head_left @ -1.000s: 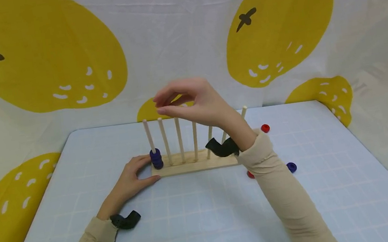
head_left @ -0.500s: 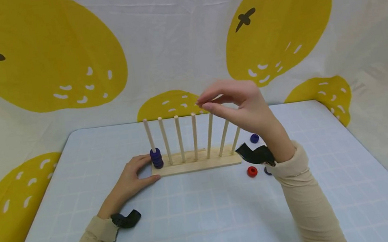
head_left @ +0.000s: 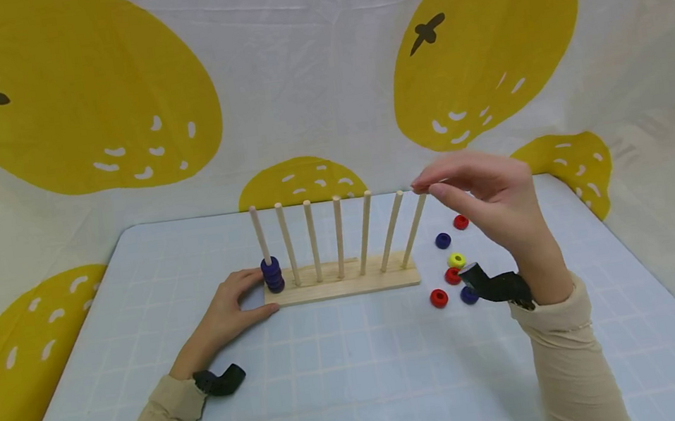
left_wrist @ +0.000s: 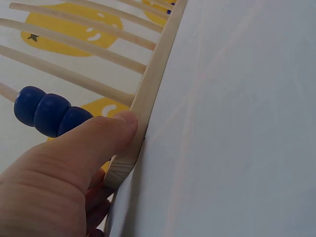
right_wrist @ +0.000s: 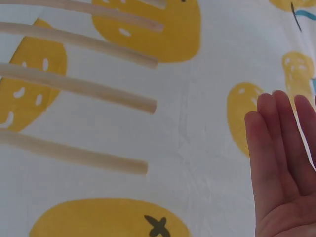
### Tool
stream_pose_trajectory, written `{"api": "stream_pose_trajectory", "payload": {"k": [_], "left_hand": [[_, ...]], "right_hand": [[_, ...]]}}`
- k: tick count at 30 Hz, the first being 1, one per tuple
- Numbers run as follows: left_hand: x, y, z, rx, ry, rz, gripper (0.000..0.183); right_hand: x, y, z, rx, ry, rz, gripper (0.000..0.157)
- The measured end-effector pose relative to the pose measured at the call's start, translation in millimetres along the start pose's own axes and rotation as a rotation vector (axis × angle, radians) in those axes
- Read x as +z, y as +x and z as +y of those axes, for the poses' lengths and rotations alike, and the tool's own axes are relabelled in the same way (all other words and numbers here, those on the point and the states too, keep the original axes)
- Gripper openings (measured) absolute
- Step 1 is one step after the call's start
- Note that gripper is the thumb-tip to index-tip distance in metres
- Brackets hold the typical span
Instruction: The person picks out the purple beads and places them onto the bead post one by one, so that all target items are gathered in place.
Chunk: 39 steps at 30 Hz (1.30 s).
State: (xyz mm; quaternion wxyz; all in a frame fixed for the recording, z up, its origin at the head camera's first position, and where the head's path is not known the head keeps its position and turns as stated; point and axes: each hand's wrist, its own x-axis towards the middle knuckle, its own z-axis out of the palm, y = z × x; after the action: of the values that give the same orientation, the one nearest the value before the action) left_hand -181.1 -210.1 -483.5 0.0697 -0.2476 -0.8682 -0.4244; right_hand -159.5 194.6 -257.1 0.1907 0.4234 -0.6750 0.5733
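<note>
A wooden stacking rack (head_left: pixel 348 287) stands on the table, its upright pegs in a row along the base. Several blue beads (head_left: pixel 272 276) are stacked on the leftmost peg; the other pegs carry none. My left hand (head_left: pixel 229 313) grips the left end of the base, thumb on the front edge (left_wrist: pixel 143 108) and fingers behind. The blue beads (left_wrist: pixel 52 113) sit just above that thumb in the left wrist view. My right hand (head_left: pixel 489 197) is raised near the top of the rightmost peg (head_left: pixel 415 229). Its fingers (right_wrist: pixel 266 158) are nearly straight and hold nothing.
Right of the rack lie loose beads: a yellow bead (head_left: pixel 456 261), red beads (head_left: pixel 439 298) and blue beads (head_left: pixel 442 241). Part of one blue bead is hidden behind the right wrist's camera mount (head_left: pixel 495 286). A lemon-print cloth (head_left: pixel 305 65) hangs behind the table (head_left: pixel 334 381).
My right hand has moved rightward and slightly down, from above the rack's left pegs to its right end, uncovering the loose beads. The left hand and rack stay in place.
</note>
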Motion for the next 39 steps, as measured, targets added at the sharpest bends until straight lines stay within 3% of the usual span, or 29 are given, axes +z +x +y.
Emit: {"api": "stream_pose_trajectory", "payload": {"k": [11,18,25,33,39], "left_hand": [[0.5,-0.3,0.4,0.012,0.021,0.013,0.063],[1.2,0.0,0.5,-0.012,0.01,0.001,0.064],[1.0,0.2,2.2,-0.034,0.009,-0.017,0.064],[-0.4,-0.6,3.6,-0.028,0.019,-0.006,0.063],[-0.4,0.0,2.9,-0.011,0.017,-0.002,0.063]], "right_hand": [[-47.8,-41.8,10.3,0.196,-0.021,0.129,0.016],[-77.8,-77.5,27.7,0.4,-0.078,0.158,0.018],[-102.9,-124.6,52.0,0.698,-0.281,0.058,0.027],[-122.8,-169.3,76.0,0.91,-0.242,-0.101,0.035],[-133.0,-188.2,88.0,0.961,-0.155,-0.24,0.032]]}}
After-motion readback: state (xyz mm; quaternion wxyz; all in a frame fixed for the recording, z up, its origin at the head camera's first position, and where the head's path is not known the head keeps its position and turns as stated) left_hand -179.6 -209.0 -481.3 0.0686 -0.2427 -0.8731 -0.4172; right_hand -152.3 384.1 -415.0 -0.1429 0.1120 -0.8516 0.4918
